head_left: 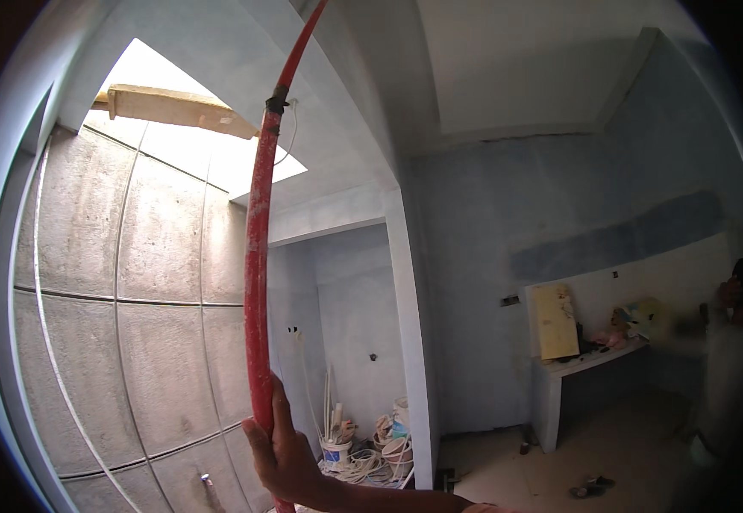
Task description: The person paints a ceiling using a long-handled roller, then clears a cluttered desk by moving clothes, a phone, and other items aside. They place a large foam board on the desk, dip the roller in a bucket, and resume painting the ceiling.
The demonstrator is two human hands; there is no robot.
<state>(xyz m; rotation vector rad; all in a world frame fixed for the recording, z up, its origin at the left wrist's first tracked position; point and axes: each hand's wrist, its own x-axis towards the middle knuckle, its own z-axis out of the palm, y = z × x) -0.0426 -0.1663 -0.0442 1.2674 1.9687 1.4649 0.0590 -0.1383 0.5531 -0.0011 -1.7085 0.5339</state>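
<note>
Cord (40,256) hangs long and pale down the left wall (76,359), where the pole's foot could snag it if we swing carelessly. Next, a board (170,107) spans the bright roof opening (151,70); a sideways sweep could knock it, though we cannot judge its real distance from us. Our red pole (258,231) stands nearly upright left of the middle, its thin top running past the upper edge of our view. Our right hand (290,466) is curled around the lower part, thumb on the left; our left hand is out of sight, so we cannot tell its state. With one visible hand gripping so low, the long upper end could sway, and the dark binding (276,103) might slip if it is loose. Farther right, a bucket (335,451) and tangled hoses (367,468) clutter the recess and could catch our feet. Beyond the pillar (407,342), a counter (593,357) juts out, bearing a yellow sheet (555,321), with slippers (592,489) on the dim floor (508,474).
</note>
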